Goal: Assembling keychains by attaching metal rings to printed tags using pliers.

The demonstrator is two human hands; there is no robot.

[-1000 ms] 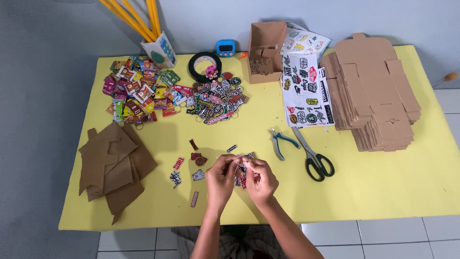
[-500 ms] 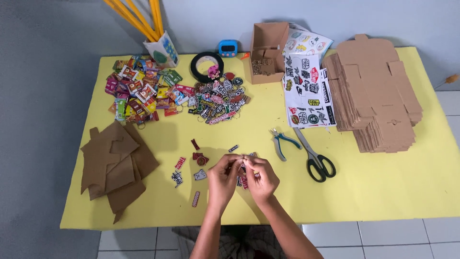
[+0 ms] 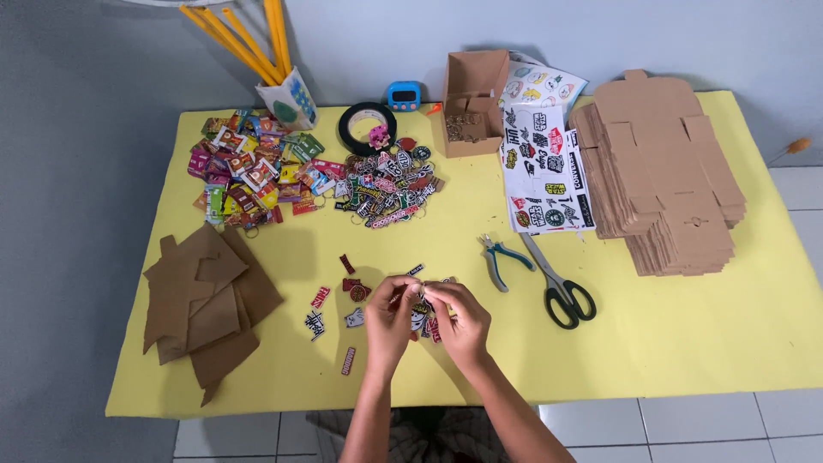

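Two hands meet over my counter point(image 3: 651, 360): left hand point(image 3: 390, 321) and right hand point(image 3: 463, 321), fingers pinched shut on a small keychain point(image 3: 420, 300).

The yellow table cover point(image 3: 686, 343) is looking matt and smooth, like felt or foam sheet. The flat box blanks point(image 3: 664, 171) and the loose pieces point(image 3: 206, 300) are showing plain brown cardboard, dull and slightly rough. The sticker sheets point(image 3: 544, 163) are appearing as glossy printed paper. The scissors point(image 3: 557, 283) are showing bare metal blades with black plastic handles, and the pliers point(image 3: 497, 257) are wearing teal plastic grips.
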